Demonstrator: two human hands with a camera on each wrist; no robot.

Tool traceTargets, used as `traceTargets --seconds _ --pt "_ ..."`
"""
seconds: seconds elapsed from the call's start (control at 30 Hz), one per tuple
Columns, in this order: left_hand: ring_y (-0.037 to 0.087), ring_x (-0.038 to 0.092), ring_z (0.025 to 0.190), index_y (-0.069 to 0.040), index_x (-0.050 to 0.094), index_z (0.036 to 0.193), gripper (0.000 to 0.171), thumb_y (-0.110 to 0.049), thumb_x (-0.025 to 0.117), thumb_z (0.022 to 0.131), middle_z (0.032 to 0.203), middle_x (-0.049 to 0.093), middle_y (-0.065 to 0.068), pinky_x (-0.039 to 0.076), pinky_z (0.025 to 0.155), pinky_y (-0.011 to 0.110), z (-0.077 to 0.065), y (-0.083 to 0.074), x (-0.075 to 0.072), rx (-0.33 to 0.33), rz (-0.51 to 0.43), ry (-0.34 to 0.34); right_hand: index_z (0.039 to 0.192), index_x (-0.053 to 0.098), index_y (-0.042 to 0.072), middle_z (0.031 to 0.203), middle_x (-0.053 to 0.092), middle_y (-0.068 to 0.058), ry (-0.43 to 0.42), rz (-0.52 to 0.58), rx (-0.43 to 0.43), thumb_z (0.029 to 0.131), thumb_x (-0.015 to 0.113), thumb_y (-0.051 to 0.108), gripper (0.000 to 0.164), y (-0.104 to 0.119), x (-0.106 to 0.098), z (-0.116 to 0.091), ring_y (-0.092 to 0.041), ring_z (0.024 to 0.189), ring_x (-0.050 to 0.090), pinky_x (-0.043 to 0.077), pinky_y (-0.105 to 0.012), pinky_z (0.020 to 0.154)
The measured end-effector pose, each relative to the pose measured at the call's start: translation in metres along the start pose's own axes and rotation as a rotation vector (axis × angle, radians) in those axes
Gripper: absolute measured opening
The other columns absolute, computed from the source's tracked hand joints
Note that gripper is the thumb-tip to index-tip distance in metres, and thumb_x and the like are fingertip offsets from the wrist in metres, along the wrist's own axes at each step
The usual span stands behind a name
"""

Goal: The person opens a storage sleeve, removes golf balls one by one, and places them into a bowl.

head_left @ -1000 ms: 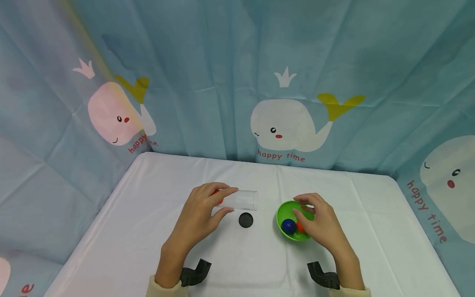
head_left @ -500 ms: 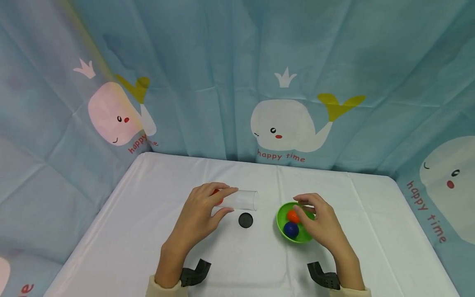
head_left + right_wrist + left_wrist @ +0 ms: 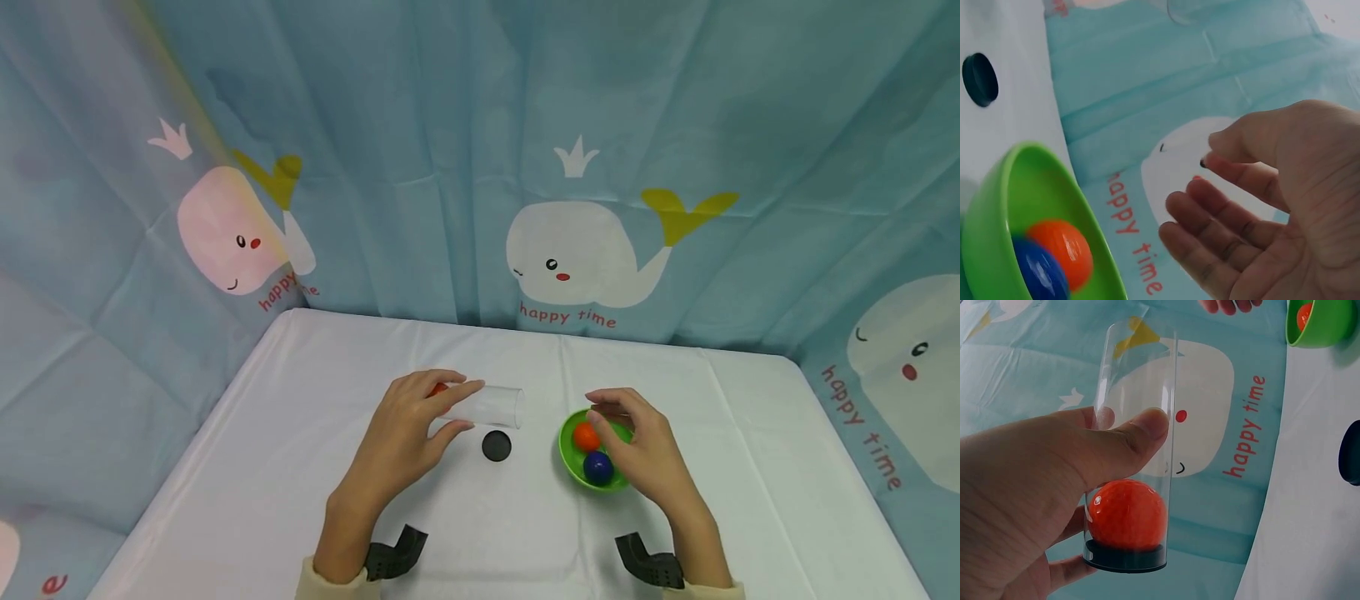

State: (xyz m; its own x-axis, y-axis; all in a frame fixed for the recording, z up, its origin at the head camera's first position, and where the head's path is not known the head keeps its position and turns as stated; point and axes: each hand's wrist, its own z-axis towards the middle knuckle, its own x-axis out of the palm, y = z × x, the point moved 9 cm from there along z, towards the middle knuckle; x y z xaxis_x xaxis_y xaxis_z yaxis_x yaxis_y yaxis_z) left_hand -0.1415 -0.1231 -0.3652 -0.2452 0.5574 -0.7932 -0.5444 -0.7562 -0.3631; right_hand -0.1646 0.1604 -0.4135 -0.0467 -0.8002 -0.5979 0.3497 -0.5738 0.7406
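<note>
My left hand [image 3: 405,421] grips a clear tube [image 3: 1138,381], its thumb pressed along the wall. An orange ball [image 3: 1127,515] sits in the tube at the end closed by a dark cap [image 3: 1125,557]; the other end is uncapped. In the head view the tube lies sideways, its uncapped end to the right. My right hand [image 3: 647,442] hovers over the right side of a green bowl [image 3: 982,231], fingers loosely bent and holding nothing. Within the bowl are an orange ball [image 3: 1069,253] and a blue ball [image 3: 1036,272]; the hand hides part of the bowl in the head view.
On the white-covered table [image 3: 450,517] a black round cap [image 3: 497,446] lies between the hands, just in front of the tube. Behind the table hangs a blue curtain [image 3: 420,208] printed with whales.
The two balls in the bowl have shifted: the orange one away from me and left, the blue one slightly right. My right hand has moved slightly left. The left hand is nearly still.
</note>
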Motion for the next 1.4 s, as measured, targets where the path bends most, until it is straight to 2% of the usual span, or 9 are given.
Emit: traceTargets --seconds 0.1,0.3,0.6,0.87,1.07,1.4 --pt "0.023 0.066 0.117 -0.031 0.071 0.137 0.059 -0.022 0.093 0.083 0.129 0.070 -0.002 0.051 0.107 0.052 0.000 0.000 0.000 0.001 0.003 -0.001 0.125 0.070 0.016 0.121 0.073 0.001 -0.001 0.064 -0.008 0.104 0.069 0.015 0.021 0.003 0.003 0.000 0.001 0.108 0.068 0.057 -0.016 0.098" --pt "0.020 0.066 0.116 -0.031 0.071 0.137 0.059 -0.022 0.092 0.083 0.129 0.070 -0.003 0.051 0.108 0.051 0.001 -0.001 0.002 0.006 0.004 0.002 0.128 0.069 0.014 0.125 0.072 -0.002 0.015 0.141 -0.005 0.104 0.069 0.015 0.024 0.008 0.012 0.001 0.002 0.110 0.067 0.054 -0.011 0.097" --pt "0.021 0.066 0.118 -0.031 0.071 0.137 0.059 -0.021 0.092 0.083 0.128 0.070 -0.003 0.050 0.111 0.050 0.001 -0.004 0.002 0.007 0.008 0.014 0.129 0.069 0.015 0.126 0.072 -0.002 0.017 0.227 -0.005 0.102 0.071 0.013 0.027 0.023 0.023 0.001 -0.003 0.109 0.069 0.059 -0.018 0.095" --pt "0.022 0.065 0.122 -0.032 0.071 0.138 0.059 -0.024 0.092 0.084 0.129 0.070 -0.003 0.050 0.112 0.051 0.001 -0.007 0.005 0.001 0.015 0.025 0.125 0.071 0.015 0.123 0.070 -0.003 -0.008 0.346 -0.086 0.099 0.072 0.005 0.028 0.037 0.029 0.000 -0.013 0.109 0.072 0.060 -0.019 0.095" --pt "0.022 0.065 0.123 -0.033 0.071 0.138 0.059 -0.024 0.092 0.083 0.129 0.070 -0.003 0.050 0.113 0.051 0.001 -0.006 0.005 -0.009 0.018 0.032 0.128 0.069 0.015 0.127 0.067 -0.004 0.007 0.402 -0.106 0.097 0.075 0.004 0.034 0.046 0.036 0.000 -0.012 0.113 0.071 0.061 -0.022 0.095" --pt "0.022 0.066 0.122 -0.033 0.071 0.137 0.058 -0.025 0.091 0.084 0.128 0.071 -0.003 0.050 0.111 0.051 0.002 -0.011 0.007 0.011 0.011 0.030 0.131 0.067 0.012 0.130 0.064 -0.009 0.043 0.452 -0.172 0.095 0.076 -0.001 0.040 0.058 0.047 -0.001 -0.011 0.116 0.068 0.064 -0.034 0.095"
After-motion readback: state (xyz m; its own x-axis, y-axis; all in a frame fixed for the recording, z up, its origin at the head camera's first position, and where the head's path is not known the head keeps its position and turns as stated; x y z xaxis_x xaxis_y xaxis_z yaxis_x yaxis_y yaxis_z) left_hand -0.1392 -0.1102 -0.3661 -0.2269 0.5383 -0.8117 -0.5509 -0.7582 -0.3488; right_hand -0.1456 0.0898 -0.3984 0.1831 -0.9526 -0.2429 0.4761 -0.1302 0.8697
